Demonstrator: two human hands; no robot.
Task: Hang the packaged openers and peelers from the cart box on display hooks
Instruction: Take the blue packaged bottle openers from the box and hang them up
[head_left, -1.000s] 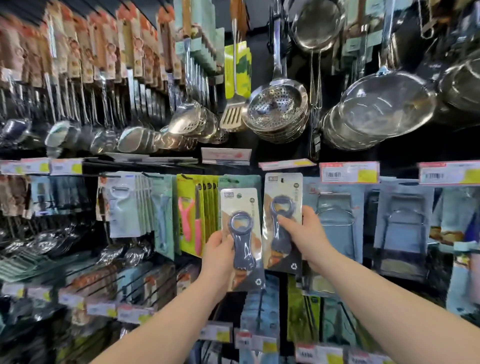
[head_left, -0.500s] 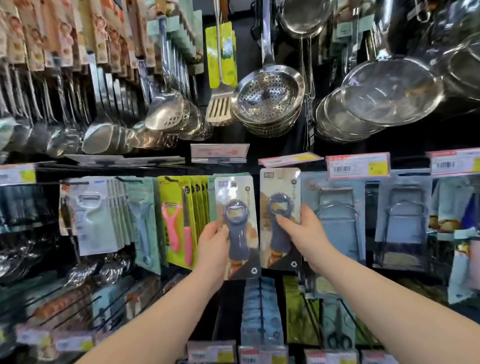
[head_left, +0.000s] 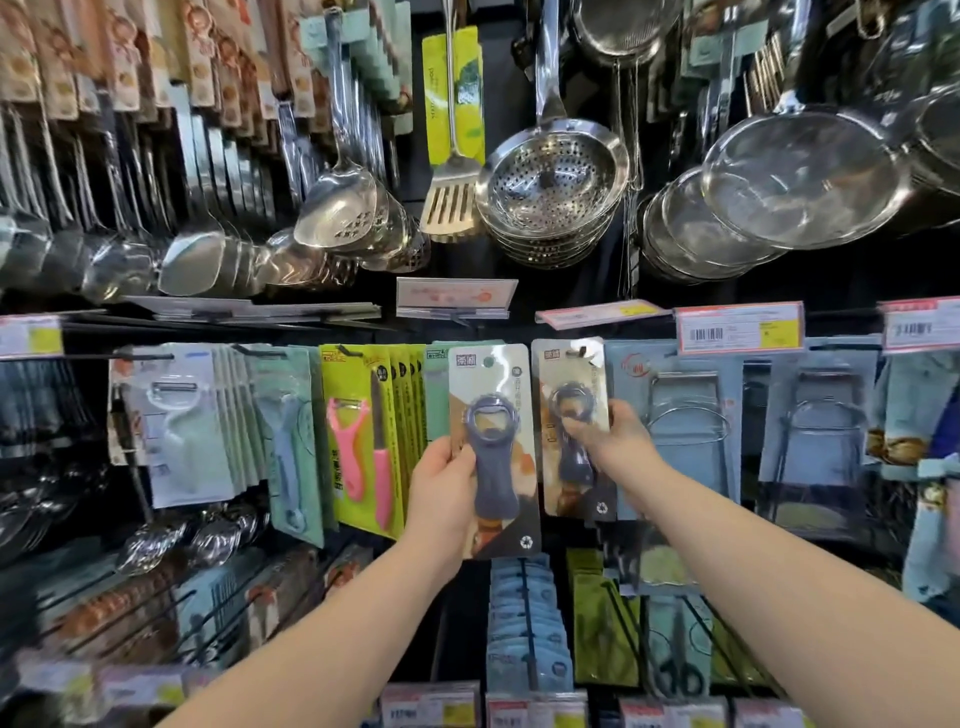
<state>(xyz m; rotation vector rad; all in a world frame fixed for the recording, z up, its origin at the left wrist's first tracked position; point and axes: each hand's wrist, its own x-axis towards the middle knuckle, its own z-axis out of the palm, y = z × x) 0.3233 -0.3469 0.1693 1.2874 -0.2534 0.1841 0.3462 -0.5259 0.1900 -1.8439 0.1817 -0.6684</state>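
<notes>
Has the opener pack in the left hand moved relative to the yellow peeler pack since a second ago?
Yes. The left-hand opener pack has shifted left toward the yellow peeler pack, widening its gap from the right-hand opener pack.

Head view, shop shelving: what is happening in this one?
A person stands at a wall of kitchen tools, restocking. The left hand holds a carded bottle opener in front of the display, not yet on a hook. The right hand holds a second carded opener at the spot beside it, its hang hole up by a hook; whether it is hung is unclear. Yellow peeler packs hang to the left.
</notes>
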